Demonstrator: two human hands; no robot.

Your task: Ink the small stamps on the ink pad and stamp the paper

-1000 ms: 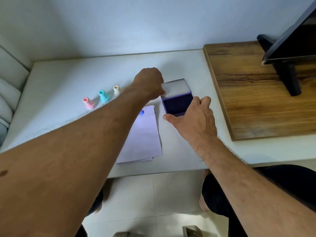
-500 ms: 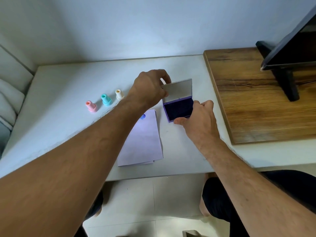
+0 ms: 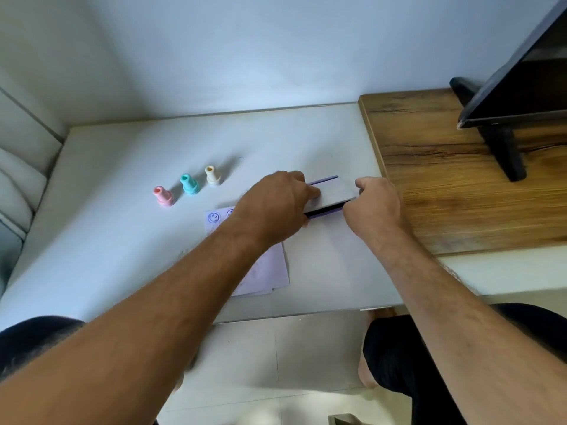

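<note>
Both hands on the ink pad [image 3: 333, 194], mid-table just past the paper [image 3: 264, 271]. Left hand [image 3: 276, 207] pinches the lid's left side, right hand [image 3: 372, 204] grips the right end; lid nearly down, thin dark gap showing. Pink stamp [image 3: 163, 196], teal stamp [image 3: 189, 184] & cream stamp [image 3: 212, 175] stand in a row to the left, well apart from the hands.

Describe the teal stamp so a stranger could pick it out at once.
On the white table, left of the hands, three small stamps stand upright in a slanted row. The teal stamp is the middle one, with the pink stamp nearer and to its left and the cream stamp farther and to its right.
</note>
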